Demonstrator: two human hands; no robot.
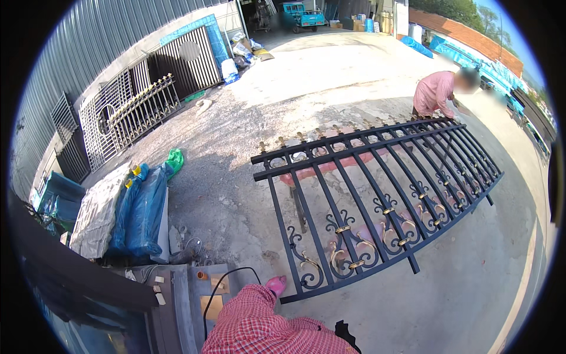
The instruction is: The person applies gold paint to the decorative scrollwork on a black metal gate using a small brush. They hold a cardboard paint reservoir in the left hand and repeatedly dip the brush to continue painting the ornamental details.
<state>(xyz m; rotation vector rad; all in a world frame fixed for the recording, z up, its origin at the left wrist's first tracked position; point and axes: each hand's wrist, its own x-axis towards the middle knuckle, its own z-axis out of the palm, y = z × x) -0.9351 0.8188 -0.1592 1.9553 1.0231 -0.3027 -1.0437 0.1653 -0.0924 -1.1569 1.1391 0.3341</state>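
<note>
Neither of my hands can be made out. Red checked cloth of my clothing [253, 321] fills the lower edge, with a pink shoe [276, 285] beyond it. Against the cloth's right side is a dark jagged shape [346, 335] that I cannot identify. Ahead and to the right lies a black metal fence panel [377, 227], held flat above the ground, with gold-touched scrolls and a row of gold finials along its far edge. At its far right end a co-worker in a pink top [436, 93] bends over it, one hand at the rail.
Left of me, blue plastic-wrapped bundles [147, 206] lie beside a pale stack [100, 209]. A black cable [230, 271] curves near my foot. More metal railings [141, 115] lean along the corrugated wall [106, 47]. A blue three-wheeled vehicle [303, 16] stands far back.
</note>
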